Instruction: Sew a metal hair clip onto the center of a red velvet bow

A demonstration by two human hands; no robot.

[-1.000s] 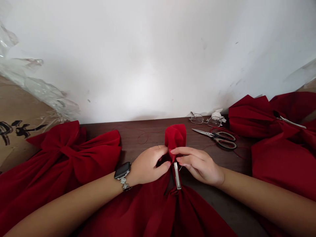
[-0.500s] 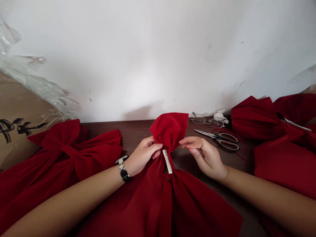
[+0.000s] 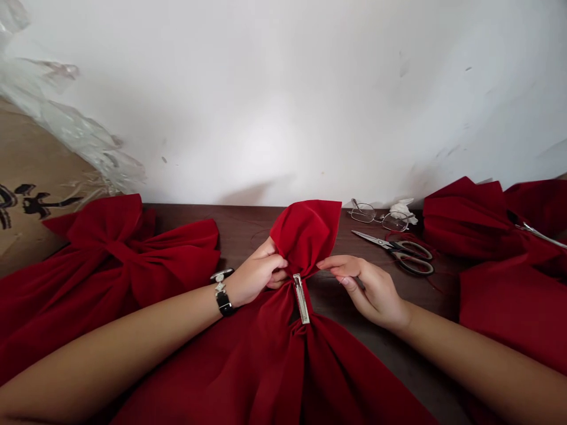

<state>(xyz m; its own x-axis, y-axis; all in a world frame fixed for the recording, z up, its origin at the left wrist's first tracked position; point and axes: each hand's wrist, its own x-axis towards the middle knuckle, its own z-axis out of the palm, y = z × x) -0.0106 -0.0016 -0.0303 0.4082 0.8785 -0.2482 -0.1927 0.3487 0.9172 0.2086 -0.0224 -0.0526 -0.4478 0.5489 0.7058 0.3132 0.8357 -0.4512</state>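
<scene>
A large red fabric bow [image 3: 305,233] stands with its gathered neck in front of me, its long tails spreading toward me. My left hand [image 3: 261,271] grips the gathered cloth from the left, thumb in front and some fingers hidden behind. A silver metal hair clip [image 3: 302,300] lies lengthwise on the bow's narrow middle. On the right, my right hand [image 3: 365,286] has its fingers drawn together, the index fingertip at the edge of the gather. Whatever is pinched there, perhaps something thin, does not show.
On the dark table [image 3: 248,221] lie black-handled scissors [image 3: 398,251], eyeglasses [image 3: 378,217], crumpled white tissue [image 3: 404,209] and loose red thread. One red bow [image 3: 119,248] is at left, more red fabric [image 3: 465,221] at right. A cardboard box [image 3: 35,171] with clear plastic stands far left.
The clip and the bow's neck sit slightly lower in view, and the bow's top has tilted a little. My right fingertips have moved slightly down and left, closer to the clip.
</scene>
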